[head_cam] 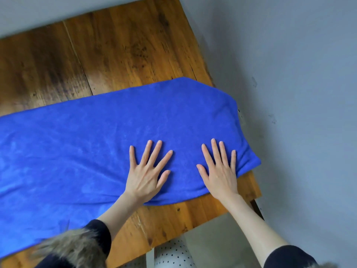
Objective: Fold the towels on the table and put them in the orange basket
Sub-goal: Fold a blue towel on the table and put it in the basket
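While both arms reach forward, left hand (145, 172) and right hand (220, 171) press flat, fingers spread, on the blue towel (81, 151)

Open wood beyond the towel, wall closing in on the right

You had bare wooden table (119, 45) across the whole far side, with nothing standing on it, so a hand could pass there freely; the blue towel (87, 142) lay flat over the near and middle part and ran out of view at the left, its right end draped at the table's right edge. Your left hand (147, 173) and right hand (220, 171) lay spread flat on its right part, apart from each other. The grey wall (299, 74) stood close along the table's right edge, and a narrow strip of wood stayed uncovered at the near right corner.
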A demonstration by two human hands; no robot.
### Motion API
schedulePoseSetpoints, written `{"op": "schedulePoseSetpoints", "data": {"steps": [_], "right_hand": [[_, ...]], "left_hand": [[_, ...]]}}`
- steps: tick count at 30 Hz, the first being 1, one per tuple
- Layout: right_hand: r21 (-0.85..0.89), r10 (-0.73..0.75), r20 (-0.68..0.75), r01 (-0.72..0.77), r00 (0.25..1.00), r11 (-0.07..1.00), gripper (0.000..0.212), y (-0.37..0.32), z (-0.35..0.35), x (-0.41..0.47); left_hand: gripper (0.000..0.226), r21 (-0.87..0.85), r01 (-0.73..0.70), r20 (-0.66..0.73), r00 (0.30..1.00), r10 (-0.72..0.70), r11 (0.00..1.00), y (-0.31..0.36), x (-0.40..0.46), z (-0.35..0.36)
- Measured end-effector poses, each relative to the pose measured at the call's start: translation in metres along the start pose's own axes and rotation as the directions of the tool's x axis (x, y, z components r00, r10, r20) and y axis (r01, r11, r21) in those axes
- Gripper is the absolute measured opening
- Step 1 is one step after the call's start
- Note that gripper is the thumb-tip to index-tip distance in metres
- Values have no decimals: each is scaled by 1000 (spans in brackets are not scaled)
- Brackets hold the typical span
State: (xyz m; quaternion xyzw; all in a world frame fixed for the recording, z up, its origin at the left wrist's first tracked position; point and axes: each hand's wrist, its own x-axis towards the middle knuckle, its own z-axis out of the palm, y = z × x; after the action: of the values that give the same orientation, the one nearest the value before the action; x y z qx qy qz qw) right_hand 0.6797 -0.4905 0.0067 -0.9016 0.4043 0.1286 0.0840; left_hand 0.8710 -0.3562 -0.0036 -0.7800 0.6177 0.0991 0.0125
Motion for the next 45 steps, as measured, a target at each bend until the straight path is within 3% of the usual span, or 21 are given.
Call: {"op": "schedulePoseSetpoints", "data": {"steps": [12, 17, 20, 22, 24, 27, 29, 33, 36, 39, 42, 45], "right_hand": [[106, 7, -28, -4, 1000, 994, 63, 6, -5, 18], [250, 50, -266, 19, 963, 968, 48, 12, -24, 54], [352, 195, -340, -68, 920, 934, 41, 23, -47, 98], [466, 323, -231, -187, 918, 865, 43, 33, -61, 129], [550, 433, -25, -349, 901, 759, 49, 45, -69, 156], [462, 494, 293, -573, 819, 677, 63, 62, -72, 179], [513, 494, 358, -609, 792, 605, 56, 70, -72, 185], [793, 532, 111, -397, 840, 462, 14, 74, -75, 183], [837, 478, -85, -198, 874, 510, 26, 55, -85, 166], [793, 164, -148, 18, 975, 608, 37, 24, -91, 139], [673, -193, -72, 191, 978, 714, 42, 8, -83, 112], [583, -256, -67, 246, 964, 774, 36, 12, -69, 96]], "left_hand": [[52, -8, 15, 9, 1000, -15, 1000, -13, 8, -6], [49, -43, -12, -95, 995, 8, 999, -14, 60, -23], [49, -53, -4, -89, 996, -1, 999, -11, 100, -31], [51, -60, 19, -47, 999, -22, 998, -9, 118, -32], [54, -50, 37, -7, 999, -37, 998, -7, 124, -28], [55, -2, 40, -2, 999, -40, 999, -6, 124, -21], [55, 10, 42, 2, 999, -42, 999, -6, 125, -19], [56, 0, 40, 30, 999, -40, 999, -6, 126, -20], [55, -40, 47, 47, 998, -45, 998, -4, 126, -24], [48, -173, 72, 14, 997, -71, 982, -5, 126, -29], [39, -407, 131, -62, 983, -171, 904, -6, 126, -34], [29, -567, 216, -147, 923, -356, 795, -1, 135, -45]]}}
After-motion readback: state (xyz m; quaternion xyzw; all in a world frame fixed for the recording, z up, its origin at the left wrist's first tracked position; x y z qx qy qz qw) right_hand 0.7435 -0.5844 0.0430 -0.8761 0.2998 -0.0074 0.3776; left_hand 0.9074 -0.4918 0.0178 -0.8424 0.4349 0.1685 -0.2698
